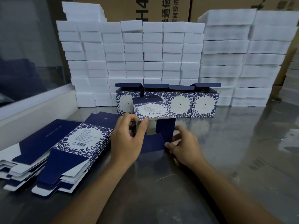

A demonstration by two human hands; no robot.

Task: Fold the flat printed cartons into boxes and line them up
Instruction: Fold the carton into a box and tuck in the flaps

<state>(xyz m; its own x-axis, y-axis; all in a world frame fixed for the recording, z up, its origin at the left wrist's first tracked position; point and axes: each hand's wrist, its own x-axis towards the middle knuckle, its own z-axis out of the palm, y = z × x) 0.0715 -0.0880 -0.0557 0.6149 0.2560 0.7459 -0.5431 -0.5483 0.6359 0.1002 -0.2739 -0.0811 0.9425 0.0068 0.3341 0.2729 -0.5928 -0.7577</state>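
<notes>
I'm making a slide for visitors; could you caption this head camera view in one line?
Two hands, left hand and right hand, fold a blue floral carton before four finished boxes.

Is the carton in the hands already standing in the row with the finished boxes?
No: both the left hand and right hand hold the carton up, bottom flaps open, in front of the row of boxes.

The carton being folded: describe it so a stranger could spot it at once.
Start at the wall of white foam blocks; a row of finished boxes stands before it. Nearer the camera, the carton being folded is off the table, the left hand pinching its edge, bottom flaps undone.
</notes>
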